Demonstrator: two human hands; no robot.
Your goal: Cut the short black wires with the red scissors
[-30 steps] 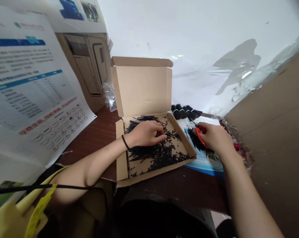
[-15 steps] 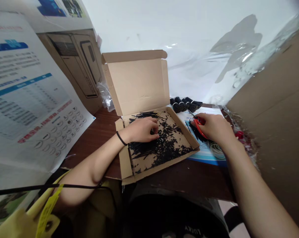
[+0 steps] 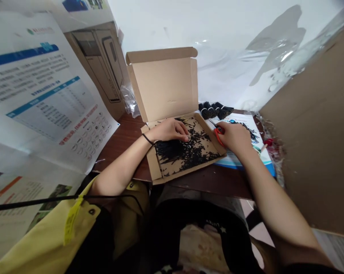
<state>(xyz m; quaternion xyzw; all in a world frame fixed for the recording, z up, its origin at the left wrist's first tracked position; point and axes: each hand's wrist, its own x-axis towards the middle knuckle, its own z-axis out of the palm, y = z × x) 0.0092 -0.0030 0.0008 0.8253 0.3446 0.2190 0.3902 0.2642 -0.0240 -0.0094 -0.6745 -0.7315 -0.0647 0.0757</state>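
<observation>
An open cardboard box holds thin black strands at its left and many short black bits at its right. My left hand is over the strands, its fingers curled and pressed together; what they hold, if anything, is hidden. Just right of the box, my right hand is wrapped round red-handled scissors, whose tips point up and left. Loose black strands lie on a printed sheet beyond my right hand.
Tied black bundles lie behind the box's right corner. Printed paper hangs at the left, clear plastic beside the lid. A cardboard panel stands at the right, a red object near it.
The view has shifted, with the box now higher in it. My right hand has drawn nearer the box with the scissors, and the strands that were by it now lie behind it on the sheet.
</observation>
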